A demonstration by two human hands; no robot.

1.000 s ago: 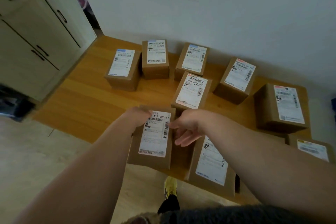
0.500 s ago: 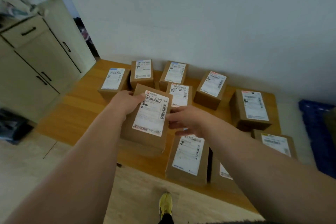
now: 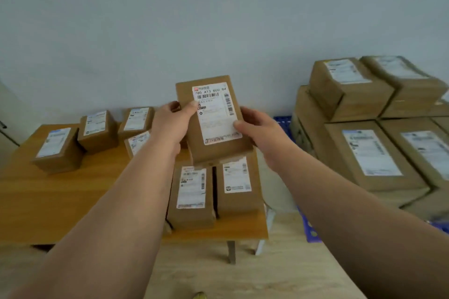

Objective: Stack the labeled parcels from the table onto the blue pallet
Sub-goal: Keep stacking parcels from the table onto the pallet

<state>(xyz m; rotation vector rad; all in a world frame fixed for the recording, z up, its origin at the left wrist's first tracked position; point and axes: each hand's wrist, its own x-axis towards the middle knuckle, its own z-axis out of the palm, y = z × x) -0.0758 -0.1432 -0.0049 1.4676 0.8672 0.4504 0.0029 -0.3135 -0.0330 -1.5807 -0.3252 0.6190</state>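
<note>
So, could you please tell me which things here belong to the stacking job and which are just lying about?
Part of the job:
held parcel, gripped by left hand and right hand
parcels on the table
stacked parcels
blue pallet

Just there:
cabinet
yellow shoe

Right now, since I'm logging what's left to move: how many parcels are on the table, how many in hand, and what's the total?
Parcels on the table: 6 in view; others may hide behind the held parcel
Held parcel, gripped by left hand and right hand: 1
Total not yet stacked: 7
</note>
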